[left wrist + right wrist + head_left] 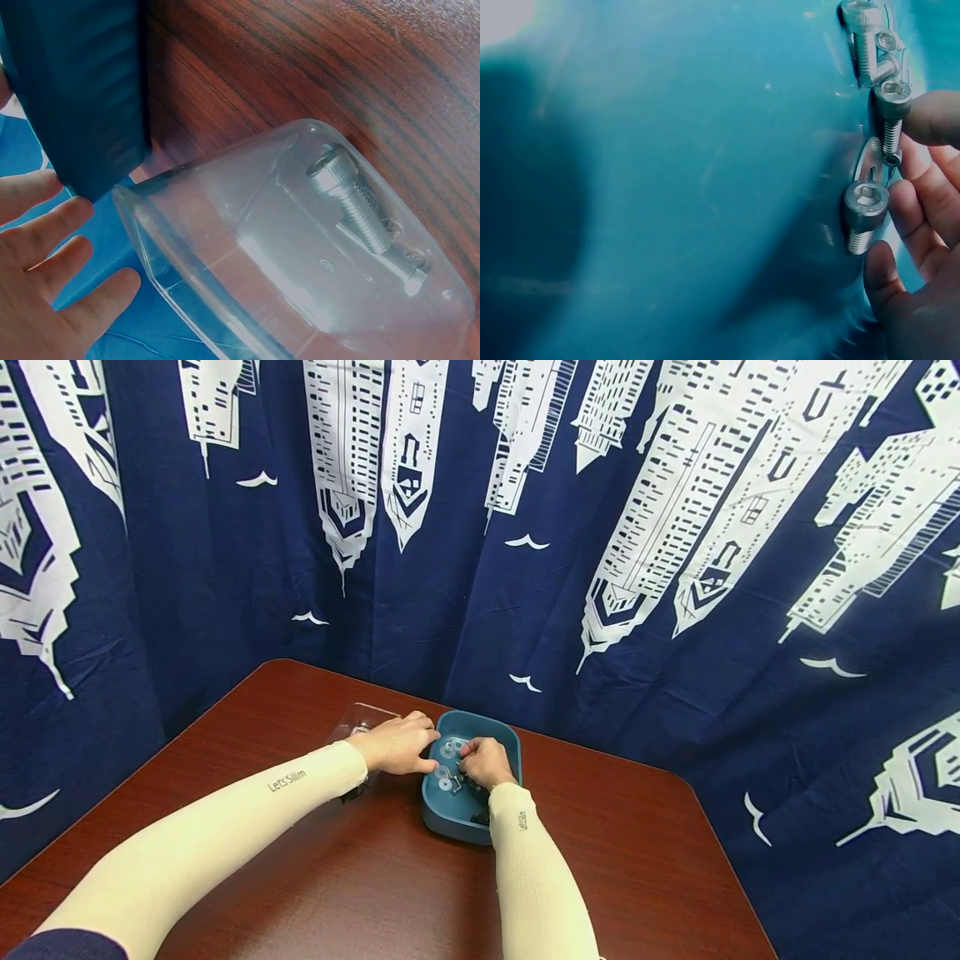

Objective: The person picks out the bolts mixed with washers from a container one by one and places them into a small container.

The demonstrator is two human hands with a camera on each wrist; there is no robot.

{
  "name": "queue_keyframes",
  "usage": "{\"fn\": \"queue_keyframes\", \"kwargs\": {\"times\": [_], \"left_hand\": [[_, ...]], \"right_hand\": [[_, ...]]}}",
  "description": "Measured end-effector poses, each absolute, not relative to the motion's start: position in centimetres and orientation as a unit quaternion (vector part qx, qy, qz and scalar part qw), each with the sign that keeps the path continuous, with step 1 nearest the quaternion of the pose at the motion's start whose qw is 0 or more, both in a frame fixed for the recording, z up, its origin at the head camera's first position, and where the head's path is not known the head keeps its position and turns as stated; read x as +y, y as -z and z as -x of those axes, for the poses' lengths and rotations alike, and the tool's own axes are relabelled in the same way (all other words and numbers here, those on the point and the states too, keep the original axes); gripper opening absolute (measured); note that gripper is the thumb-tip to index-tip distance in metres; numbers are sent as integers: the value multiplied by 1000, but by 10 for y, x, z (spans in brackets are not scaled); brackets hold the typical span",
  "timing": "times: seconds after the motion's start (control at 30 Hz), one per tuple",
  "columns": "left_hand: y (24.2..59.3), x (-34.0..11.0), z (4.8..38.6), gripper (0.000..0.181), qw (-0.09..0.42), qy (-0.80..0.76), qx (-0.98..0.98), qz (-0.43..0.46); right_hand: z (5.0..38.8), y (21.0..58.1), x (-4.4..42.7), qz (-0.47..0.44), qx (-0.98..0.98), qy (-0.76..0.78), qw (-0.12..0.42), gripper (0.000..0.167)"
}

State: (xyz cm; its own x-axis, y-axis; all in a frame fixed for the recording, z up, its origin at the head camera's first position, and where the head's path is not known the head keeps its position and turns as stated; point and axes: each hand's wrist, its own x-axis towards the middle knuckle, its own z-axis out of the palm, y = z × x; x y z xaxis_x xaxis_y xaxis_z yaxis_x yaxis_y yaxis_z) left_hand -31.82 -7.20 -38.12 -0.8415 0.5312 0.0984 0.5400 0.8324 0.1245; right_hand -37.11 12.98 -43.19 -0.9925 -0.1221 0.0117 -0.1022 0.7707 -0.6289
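Observation:
A blue bin (459, 837) holds metal socket-head bolts and washers (446, 783). My right hand (487, 763) is inside it, fingers bent down among the hardware. In the right wrist view, its fingertips (904, 202) are right beside a socket-head bolt (892, 97) and a thicker bolt (866, 202); whether they pinch one cannot be told. My left hand (399, 743) reaches to the bin's left side with fingers spread, their tips (75, 210) at the bin wall. Near it, a clear plastic container (285, 255) has a large socket-head bolt (349, 199) and a smaller bolt inside.
The bin and the clear container stand side by side near the back edge of the brown wooden table (360, 877). Behind the table hangs a dark blue curtain (450, 610) with white buildings printed on it.

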Motion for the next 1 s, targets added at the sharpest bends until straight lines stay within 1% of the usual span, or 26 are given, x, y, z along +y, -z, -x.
{"fn": "queue_keyframes", "kwargs": {"times": [0.13, 0.33, 0.5, 0.8, 1.0], "left_hand": [[382, -72, 319, 61, 30, 74, -957, 280], [383, -73, 319, 60, 35, 77, -956, 282], [383, -73, 318, 60, 35, 79, -955, 283], [384, -73, 320, 60, 39, 85, -954, 286], [384, -73, 319, 60, 39, 84, -953, 288]], "right_hand": [[371, 431, 130, 61, 947, 315, 14, 10], [372, 428, 129, 65, 961, 268, -6, 10], [374, 430, 128, 71, 966, 250, -5, 9], [375, 430, 128, 73, 962, 262, -5, 9], [378, 432, 129, 66, 949, 310, -1, 9]]}}
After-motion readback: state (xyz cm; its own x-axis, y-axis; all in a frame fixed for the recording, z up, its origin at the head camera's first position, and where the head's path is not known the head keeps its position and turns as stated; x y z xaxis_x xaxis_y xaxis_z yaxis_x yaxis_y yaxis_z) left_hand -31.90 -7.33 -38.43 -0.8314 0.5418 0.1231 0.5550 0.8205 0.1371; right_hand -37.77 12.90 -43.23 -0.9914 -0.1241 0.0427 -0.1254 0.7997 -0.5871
